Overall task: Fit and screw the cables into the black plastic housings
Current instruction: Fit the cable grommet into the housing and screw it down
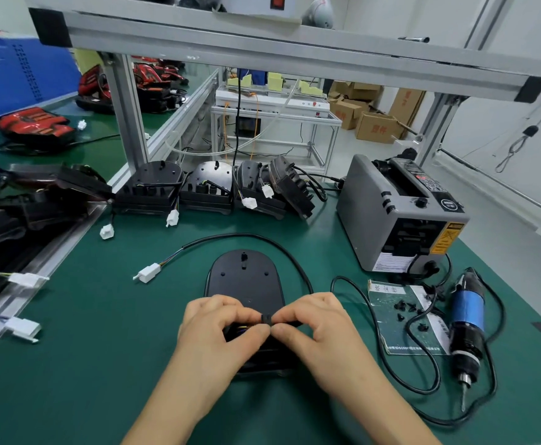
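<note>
- A small black cable fitting (265,318) is pinched between the curled fingers of the left hand (217,326) and right hand (317,322).
- The black housing (246,277) is laid on the counter (102,364) beneath them, extending toward 12 o'clock.

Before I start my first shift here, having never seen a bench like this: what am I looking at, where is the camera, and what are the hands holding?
It is one picture, from a camera worn on the person's head, looking down at a green bench mat. There is no robot. The left hand and right hand meet over a black plastic housing lying flat, and together pinch a small black piece at its near end. A black cable loops behind the housing to a white connector. To the right lie an electric screwdriver, small black parts on a printed sheet, and a grey benchtop machine. More housings stand behind.
</note>
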Available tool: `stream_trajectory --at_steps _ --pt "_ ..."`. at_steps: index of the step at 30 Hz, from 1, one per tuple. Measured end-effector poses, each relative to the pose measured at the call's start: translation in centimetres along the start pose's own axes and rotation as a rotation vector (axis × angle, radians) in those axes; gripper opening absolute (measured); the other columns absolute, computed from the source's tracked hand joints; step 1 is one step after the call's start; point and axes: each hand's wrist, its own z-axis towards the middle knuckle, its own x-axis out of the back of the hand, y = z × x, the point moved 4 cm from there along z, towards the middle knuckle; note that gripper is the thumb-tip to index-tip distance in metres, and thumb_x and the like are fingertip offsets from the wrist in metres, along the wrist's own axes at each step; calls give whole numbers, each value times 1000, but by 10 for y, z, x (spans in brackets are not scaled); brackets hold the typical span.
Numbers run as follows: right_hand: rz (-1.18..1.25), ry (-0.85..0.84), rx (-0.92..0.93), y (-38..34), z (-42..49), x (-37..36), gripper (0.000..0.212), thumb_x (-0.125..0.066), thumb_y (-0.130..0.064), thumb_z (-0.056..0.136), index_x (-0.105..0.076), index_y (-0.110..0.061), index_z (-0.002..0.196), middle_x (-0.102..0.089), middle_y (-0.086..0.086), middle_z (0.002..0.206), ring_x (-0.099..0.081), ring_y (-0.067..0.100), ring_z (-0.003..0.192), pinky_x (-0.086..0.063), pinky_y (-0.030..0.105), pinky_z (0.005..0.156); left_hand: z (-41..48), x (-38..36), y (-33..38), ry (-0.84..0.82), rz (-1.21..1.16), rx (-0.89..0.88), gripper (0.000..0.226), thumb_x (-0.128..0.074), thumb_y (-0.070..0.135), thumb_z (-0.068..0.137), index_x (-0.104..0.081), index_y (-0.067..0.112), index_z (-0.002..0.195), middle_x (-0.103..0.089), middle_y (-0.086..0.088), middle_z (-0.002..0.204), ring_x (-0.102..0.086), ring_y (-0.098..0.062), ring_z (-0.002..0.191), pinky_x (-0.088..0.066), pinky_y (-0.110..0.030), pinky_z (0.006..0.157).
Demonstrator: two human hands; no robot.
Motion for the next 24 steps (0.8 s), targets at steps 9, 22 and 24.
stream_trajectory --at_steps 9,22,24 --pt "50 -37 -7 2 2 1 10 -71 -31 82 -67 -40 87 -58 -29 79 -39 -4 103 -33 34 98 -2 1 2 -29 130 -173 22 -60 45 67 -63 51 88 -56 37 101 -37 5 114 -32 -36 102" --pt "16 -65 0 1 -2 1 9 -69 -32 83 -68 -41 84 -57 -28 84 -37 -7 106 -30 20 97 -3 8 -8 8 141 -273 29 -72 16 80 -67 41 94 -56 35 104 -37 4 116 -25 0 89" --pt "-26 -5 -15 7 -4 13 11 -69 -31 83 -65 -41 87 -57 -27 91 -40 -6 106 -27 9 92 -3 8 -8 -2 133 -275 28 -72 16 80 -67 41 93 -57 35 103 -37 5 115 -24 1 88"
